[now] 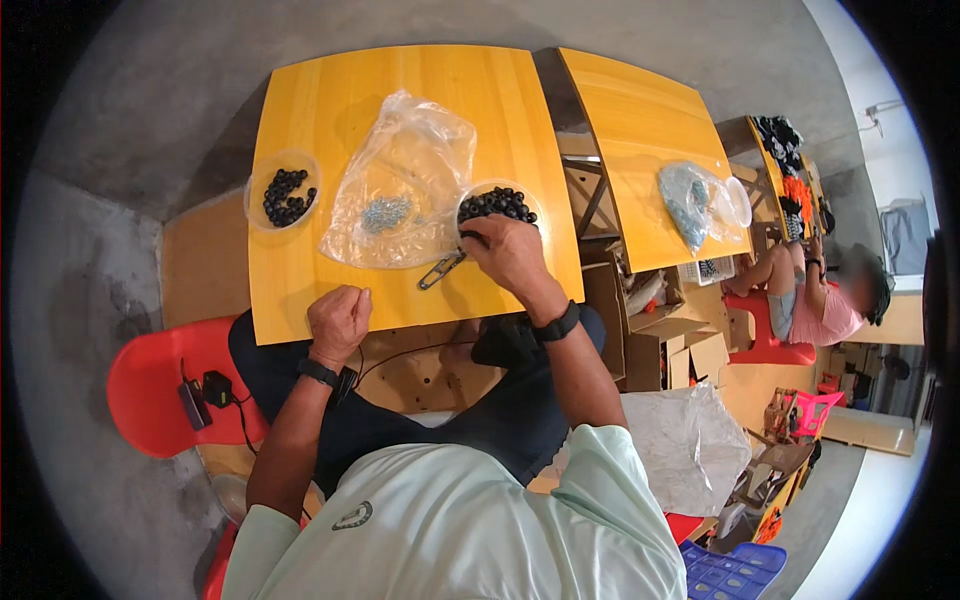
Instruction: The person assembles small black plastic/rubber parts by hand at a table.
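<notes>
My right hand (508, 262) is at the near rim of a clear round tub (464, 198) of small black round pieces (505, 203). Its fingers are bent together around something dark, too small to make out. Just left of it, a slim black-and-silver clip-like piece (440, 271) lies slanted; whether the hand touches it, I cannot tell. My left hand (340, 320) rests closed at the table's near edge, its contents hidden. Beyond my hands, a clear plastic bag (420, 150) holds small silvery-blue pieces (385, 213).
A second tub (256, 190) of black pieces stands at the left of the yellow table (300, 110). Another yellow table (640, 110) with a plastic bag (690, 205) adjoins at right. Open cardboard boxes (672, 350) stand below it. A seated person (825, 310) is farther right. A red chair (150, 390) is left.
</notes>
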Demonstrator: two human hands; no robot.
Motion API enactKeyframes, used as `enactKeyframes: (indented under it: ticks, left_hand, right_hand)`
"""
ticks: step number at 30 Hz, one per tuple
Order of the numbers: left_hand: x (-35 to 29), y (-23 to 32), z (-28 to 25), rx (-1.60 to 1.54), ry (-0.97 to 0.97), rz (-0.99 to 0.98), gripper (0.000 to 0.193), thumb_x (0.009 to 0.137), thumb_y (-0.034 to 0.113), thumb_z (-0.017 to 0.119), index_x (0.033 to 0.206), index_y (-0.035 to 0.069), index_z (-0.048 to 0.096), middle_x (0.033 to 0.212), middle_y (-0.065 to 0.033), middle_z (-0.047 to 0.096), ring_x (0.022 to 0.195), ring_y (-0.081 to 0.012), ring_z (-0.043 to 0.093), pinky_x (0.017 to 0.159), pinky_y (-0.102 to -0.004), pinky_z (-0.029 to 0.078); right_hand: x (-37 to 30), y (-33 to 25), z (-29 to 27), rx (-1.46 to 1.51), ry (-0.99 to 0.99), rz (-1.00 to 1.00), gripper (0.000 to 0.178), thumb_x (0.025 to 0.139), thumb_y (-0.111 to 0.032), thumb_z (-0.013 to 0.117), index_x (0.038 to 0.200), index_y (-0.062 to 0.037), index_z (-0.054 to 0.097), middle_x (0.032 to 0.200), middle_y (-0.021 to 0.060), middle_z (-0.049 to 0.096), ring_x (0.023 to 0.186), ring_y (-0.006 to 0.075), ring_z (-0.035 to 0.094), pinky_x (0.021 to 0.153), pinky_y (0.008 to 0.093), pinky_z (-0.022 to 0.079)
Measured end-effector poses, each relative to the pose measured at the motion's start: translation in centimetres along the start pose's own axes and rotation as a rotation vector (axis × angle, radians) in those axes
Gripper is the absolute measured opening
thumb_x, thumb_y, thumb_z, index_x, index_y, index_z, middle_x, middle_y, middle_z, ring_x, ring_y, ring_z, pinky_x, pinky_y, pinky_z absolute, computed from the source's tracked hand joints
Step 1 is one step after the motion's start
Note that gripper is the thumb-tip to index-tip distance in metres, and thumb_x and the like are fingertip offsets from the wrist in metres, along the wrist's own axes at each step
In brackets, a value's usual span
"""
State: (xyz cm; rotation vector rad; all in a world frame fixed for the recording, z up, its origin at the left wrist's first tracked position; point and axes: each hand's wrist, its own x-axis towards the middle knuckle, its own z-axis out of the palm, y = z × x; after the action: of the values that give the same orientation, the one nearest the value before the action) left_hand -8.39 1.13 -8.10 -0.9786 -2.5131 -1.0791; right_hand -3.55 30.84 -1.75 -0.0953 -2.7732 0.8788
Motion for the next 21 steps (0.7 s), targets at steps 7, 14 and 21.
enactKeyframes:
  ticks: [7,14,21]
  left_hand:
    - [0.0,-0.2,-0.2,-0.003,0.004,-0.009,0.026,0.089,0.01,0.067,0.068,0.005,0.052,0.061,-0.0135,0.051,0.056,-0.0341,0.055,0.051,-0.0433,0.043]
    - [0.0,-0.4,-0.3,0.013,-0.01,-0.002,0.026,0.089,0.01,0.067,0.068,0.005,0.053,0.061,-0.0132,0.052,0.056,-0.0335,0.055,0.051,-0.0427,0.043]
    - [-0.1,-0.4,-0.2,0.027,-0.024,-0.008,0.025,0.089,0.01,0.066,0.069,0.005,0.053,0.062,-0.0129,0.052,0.057,-0.0335,0.056,0.051,-0.043,0.043]
  right_hand:
    - [-0.2,2.2,-1.2,-0.093,0.174,0.032,0.021,0.08,-0.013,0.075,0.1,-0.0091,0.074,0.081,0.0105,0.068,0.068,0.0266,0.067,0.062,0.0352,0.052]
    - [-1.2,1.5,-2.4,-0.04,0.174,0.226,0.019,0.082,-0.011,0.074,0.1,-0.0082,0.073,0.064,0.0071,0.058,0.056,0.0189,0.057,0.055,0.0315,0.047]
    - [-3.3,3.4,-3.5,0.016,0.224,0.458,0.013,0.08,-0.015,0.076,0.091,-0.0076,0.074,0.06,0.0067,0.057,0.053,0.02,0.056,0.053,0.0343,0.046]
